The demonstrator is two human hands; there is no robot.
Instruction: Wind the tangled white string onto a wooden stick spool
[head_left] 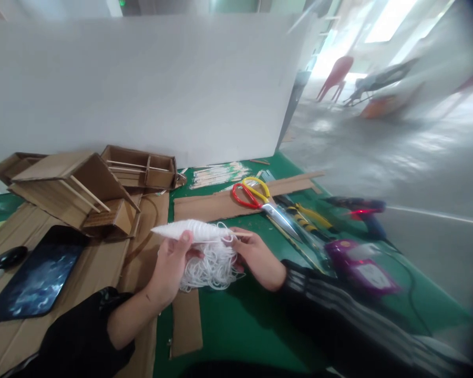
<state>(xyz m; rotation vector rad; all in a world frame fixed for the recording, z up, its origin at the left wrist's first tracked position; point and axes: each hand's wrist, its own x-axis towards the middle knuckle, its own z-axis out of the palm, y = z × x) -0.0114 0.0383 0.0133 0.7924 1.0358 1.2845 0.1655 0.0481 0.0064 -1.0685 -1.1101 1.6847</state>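
A white cone wound with string (195, 230) lies nearly level between my hands, its point to the left. My left hand (173, 262) grips its body from below, thumb on top. With bent fingers my right hand (256, 254) pinches a thin wooden stick (241, 234) that shows at the cone's right end. Under and between the hands hangs a loose tangle of white string (211, 268). Some loops rise around the right fingers, which partly hide them. Just beyond the right hand lie scissors (274, 212) with one red and one yellow handle.
Cardboard boxes with sticks (74, 184) stand at left, behind a dark mouse pad (39, 278) and a black mouse (8, 258). Pliers (315, 216), a purple device (360, 268) and a glue gun (362, 210) occupy the right. Cotton swabs (220, 174) lie before a white partition (142, 84).
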